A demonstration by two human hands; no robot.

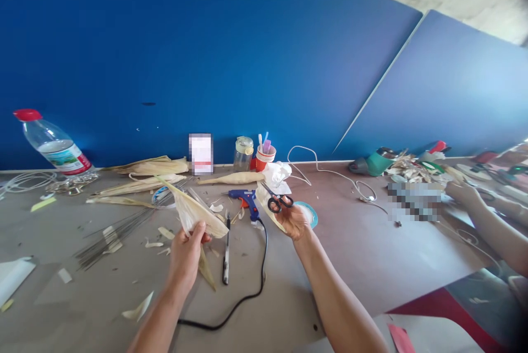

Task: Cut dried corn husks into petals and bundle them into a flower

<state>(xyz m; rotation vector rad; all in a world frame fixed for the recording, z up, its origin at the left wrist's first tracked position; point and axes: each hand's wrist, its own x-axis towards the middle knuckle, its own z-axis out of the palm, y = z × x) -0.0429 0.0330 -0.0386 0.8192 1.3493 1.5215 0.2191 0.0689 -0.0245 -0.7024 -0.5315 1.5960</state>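
At lower centre, the left hand pinches a husk; the right hand holds scissors in curled fingers; work seems midway, scraps lower left, more husks left of centre.

The left fingers pinch a pale husk while the right fingers hold black-handled scissors.

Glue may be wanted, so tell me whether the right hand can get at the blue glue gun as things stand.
Probably yes: the glue gun lies close to the right hand, with nothing seen lying over it. That hand holds scissors, though, so they would likely need putting down first.
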